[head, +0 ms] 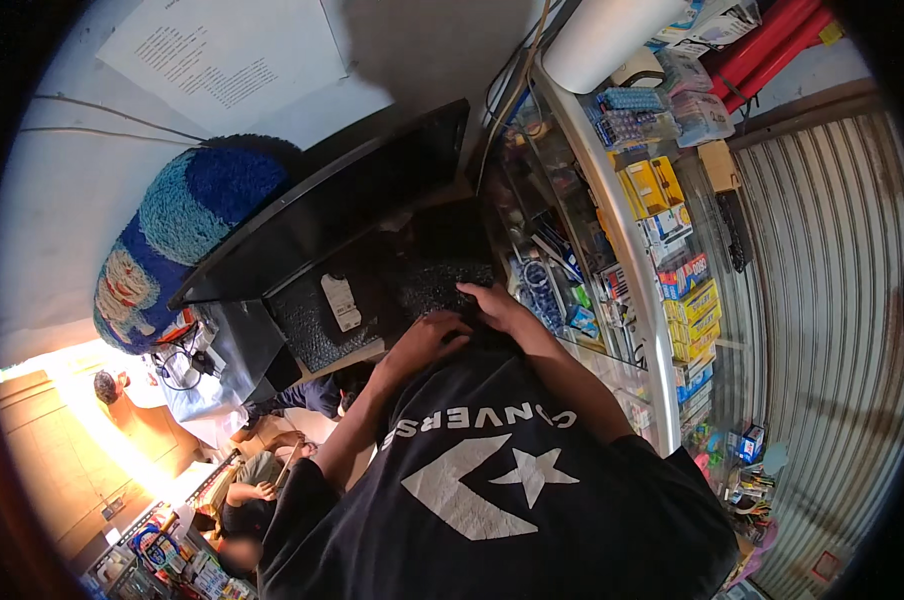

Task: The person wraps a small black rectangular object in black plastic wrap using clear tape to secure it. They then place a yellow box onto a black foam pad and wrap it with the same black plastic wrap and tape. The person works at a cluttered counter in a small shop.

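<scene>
My right hand [491, 306] is at the near edge of a black bubble-wrapped package [433, 289]. Its thumb lies on top of the wrap, and the other fingers are mostly hidden. Close beside it, my left hand [431, 335] has bent fingers by the package's near side, just in front of my black shirt; whether it grips anything is not clear. To the left lies another dark bubble-wrapped parcel [313, 337], bearing a white printed label [341, 302]. A wide black flat screen [332, 214] stands behind both packages.
A glass display case [654, 330] with small boxed goods runs along my right, before a corrugated shutter [819, 285]. Behind the screen is a blue plush cushion [197, 210]. Cables [189, 360] hang at the left. People [261, 480] sit low at the left, near shelved goods [174, 555].
</scene>
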Demonstrator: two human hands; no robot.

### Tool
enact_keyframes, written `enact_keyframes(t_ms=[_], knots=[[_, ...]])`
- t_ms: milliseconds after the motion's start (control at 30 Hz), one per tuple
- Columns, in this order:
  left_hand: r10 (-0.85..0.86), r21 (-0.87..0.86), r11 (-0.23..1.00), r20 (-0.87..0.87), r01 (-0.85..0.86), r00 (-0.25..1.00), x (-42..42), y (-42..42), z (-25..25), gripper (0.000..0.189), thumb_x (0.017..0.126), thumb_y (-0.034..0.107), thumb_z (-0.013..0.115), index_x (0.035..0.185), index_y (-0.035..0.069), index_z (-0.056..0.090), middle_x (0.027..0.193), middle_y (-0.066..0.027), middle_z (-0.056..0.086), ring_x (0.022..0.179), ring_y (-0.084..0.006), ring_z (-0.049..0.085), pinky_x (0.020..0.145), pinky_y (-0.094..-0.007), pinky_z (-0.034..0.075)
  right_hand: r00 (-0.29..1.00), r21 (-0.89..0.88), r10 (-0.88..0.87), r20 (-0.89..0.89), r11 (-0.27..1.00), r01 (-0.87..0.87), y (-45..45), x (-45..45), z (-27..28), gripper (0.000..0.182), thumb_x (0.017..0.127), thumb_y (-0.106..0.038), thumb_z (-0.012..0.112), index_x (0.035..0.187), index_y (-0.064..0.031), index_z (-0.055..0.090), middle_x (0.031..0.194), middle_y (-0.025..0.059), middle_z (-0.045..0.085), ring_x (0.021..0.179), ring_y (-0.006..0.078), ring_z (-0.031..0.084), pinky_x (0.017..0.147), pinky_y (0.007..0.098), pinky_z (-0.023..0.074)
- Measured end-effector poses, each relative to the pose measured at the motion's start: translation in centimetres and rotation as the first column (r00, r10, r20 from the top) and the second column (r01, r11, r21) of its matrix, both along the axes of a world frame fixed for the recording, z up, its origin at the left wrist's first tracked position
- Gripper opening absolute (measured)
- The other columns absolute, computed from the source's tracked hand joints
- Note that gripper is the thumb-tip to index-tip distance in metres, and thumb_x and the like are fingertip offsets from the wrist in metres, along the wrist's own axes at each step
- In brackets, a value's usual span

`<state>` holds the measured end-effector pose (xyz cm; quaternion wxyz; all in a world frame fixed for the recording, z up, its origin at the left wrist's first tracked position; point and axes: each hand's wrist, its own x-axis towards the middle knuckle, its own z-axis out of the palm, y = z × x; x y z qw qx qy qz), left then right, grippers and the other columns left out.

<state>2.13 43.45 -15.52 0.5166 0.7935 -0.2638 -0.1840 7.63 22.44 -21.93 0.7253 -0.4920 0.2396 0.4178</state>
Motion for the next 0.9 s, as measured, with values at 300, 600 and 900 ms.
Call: enact_keyframes(t_ms=[300,600,900], knots=[[0.643,0.039,0.743,-0.321,-0.668,0.696,1.2,1.5,1.2,0.038,0.104,0.028,0.070,0.131,0.002,0.063,0.118,-0.0184,0.071,0.110,-0.0237,0.067,0.090,-0.0384,0.054,0.988,0.154,-0.151,0.021,0.977,0.146,-3.0,-0.2,6.5,0.045,0.103,-0.026,0.067,0.138,0.0015,0.062,0.140,0.0174,0.065,0.121,0.0302,0.068,0.105,0.0483,0.0545],[0.333,-0.095,0.790,-0.764,-0.606,0.552,5.3,3.8,-0.1,0.055,0.108,0.046,0.061,0.131,-0.004,0.063,0.121,-0.0097,0.071,0.114,-0.0192,0.064,0.098,-0.0330,0.051,0.996,0.736,-0.062,-0.071,0.670,0.094,-5.2,0.4,14.5,0.049,0.108,-0.027,0.060,0.146,0.0024,0.054,0.148,0.0214,0.061,0.130,0.0320,0.065,0.110,0.0486,0.0534],[0.439,-0.251,0.736,-0.529,-0.628,0.726,7.5,1.5,5.4,0.033,0.107,0.027,0.067,0.124,-0.002,0.066,0.112,-0.0010,0.070,0.103,-0.0094,0.061,0.094,-0.0289,0.048,0.802,-0.096,-0.284,0.525,0.917,0.387,-9.7,-1.8,11.7,0.039,0.102,-0.032,0.074,0.127,-0.0014,0.069,0.115,0.0078,0.074,0.105,0.0179,0.068,0.092,0.0349,0.0536]])
